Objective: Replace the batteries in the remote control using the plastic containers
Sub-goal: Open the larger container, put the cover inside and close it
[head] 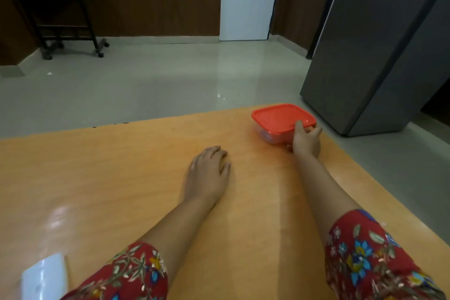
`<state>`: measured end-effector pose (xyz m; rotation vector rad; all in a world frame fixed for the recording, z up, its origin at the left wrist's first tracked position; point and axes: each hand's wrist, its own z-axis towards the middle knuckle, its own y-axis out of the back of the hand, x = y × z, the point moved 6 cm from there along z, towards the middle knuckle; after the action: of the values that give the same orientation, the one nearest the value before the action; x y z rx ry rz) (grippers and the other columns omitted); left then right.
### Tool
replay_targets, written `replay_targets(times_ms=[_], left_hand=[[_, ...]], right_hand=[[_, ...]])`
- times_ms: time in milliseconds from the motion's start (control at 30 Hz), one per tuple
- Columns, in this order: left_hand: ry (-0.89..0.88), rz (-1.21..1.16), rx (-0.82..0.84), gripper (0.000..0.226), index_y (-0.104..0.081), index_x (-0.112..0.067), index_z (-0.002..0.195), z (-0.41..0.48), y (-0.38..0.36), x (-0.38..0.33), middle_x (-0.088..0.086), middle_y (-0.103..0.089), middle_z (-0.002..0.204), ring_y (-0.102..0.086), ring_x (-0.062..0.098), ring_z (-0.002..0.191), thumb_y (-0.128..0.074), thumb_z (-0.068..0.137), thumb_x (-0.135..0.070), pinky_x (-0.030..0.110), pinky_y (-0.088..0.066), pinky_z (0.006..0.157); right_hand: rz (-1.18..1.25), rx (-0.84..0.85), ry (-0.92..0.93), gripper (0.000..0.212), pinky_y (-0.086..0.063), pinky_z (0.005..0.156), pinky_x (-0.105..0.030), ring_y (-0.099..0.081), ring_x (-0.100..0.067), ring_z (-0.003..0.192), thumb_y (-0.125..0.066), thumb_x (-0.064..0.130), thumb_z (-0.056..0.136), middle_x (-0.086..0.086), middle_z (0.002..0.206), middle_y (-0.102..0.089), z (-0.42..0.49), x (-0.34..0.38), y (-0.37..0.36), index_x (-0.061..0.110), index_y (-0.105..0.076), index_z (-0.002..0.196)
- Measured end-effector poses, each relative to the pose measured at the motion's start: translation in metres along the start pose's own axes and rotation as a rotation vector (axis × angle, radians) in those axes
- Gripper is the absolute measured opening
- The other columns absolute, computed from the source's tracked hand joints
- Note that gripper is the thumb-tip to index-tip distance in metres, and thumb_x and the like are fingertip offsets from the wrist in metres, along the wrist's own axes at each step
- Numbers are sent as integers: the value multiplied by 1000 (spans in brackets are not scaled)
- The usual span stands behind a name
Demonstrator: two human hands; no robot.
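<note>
At the far right edge of the table (pixel 121 178), a container (pixel 275 134) with a red lid (pixel 280 117) is grasped by the right hand (pixel 305 141). The left hand (pixel 209 173) is rested flat, released. The container could be pushed off this edge.

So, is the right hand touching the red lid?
Touching. The head view shows the right hand with its thumb lying on the near edge of the red lid and fingers wrapped around the corner.
</note>
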<state>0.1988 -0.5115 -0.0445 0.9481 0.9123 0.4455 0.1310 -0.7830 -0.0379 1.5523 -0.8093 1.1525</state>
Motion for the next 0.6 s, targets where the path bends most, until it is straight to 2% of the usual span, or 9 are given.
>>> replay_targets(times_ms=[67,133,200,367,433,500,567,600], left_hand=[[-11,23,-6,38,-52,-25,131,0,0,0,-8,-44,143,-37,13,134,-47,94,-36,32,-25,113],[-11,34,-5,39,-51,-26,131,0,-1,0,-8,-43,144,-36,13,134,-46,95,-37,31,-24,113],[-4,37,-2,39,-50,-27,132,0,-2,-1,-8,-43,144,-35,12,134,-45,95,-37,31,-24,112],[-9,62,-9,39,-48,-27,132,0,-1,-2,-9,-41,144,-35,11,134,-44,95,-38,30,-23,112],[-7,63,-16,39,-48,-27,132,0,-2,-3,-9,-41,144,-35,11,134,-44,95,-37,30,-23,112],[-7,63,-19,39,-48,-28,132,-1,-1,-2,-10,-41,144,-35,11,134,-43,94,-38,30,-24,112],[-9,55,-14,39,-48,-28,132,0,-2,-2,-10,-41,144,-34,11,135,-42,95,-38,30,-24,113],[-9,53,-13,39,-48,-28,132,0,-2,-2,-10,-41,144,-33,11,135,-42,95,-38,31,-24,113]], right_hand=[[-57,-18,-15,53,-49,92,-40,-67,-37,88,-50,44,87,-14,117,-66,10,2,-8,12,-40,128],[-43,-37,-35,54,-43,93,-38,-59,-38,112,-52,38,89,-16,127,-60,17,4,-14,9,-38,132],[-9,-42,-54,54,-42,93,-38,-55,-38,117,-53,35,90,-17,131,-57,24,8,-20,7,-36,133],[81,-74,-83,52,-48,94,-44,-58,-38,114,-56,31,89,-19,131,-56,28,14,-33,6,-38,131],[121,-67,-91,53,-50,92,-50,-60,-40,110,-56,29,88,-19,131,-55,26,14,-36,7,-36,131],[143,-59,-97,52,-53,88,-50,-61,-41,108,-57,28,88,-19,132,-53,26,14,-37,8,-36,131],[161,-49,-103,51,-56,84,-48,-64,-38,100,-57,28,88,-19,131,-53,27,14,-36,8,-36,130],[170,-48,-104,51,-57,80,-47,-67,-35,88,-57,29,89,-17,130,-54,26,15,-35,8,-36,131]])
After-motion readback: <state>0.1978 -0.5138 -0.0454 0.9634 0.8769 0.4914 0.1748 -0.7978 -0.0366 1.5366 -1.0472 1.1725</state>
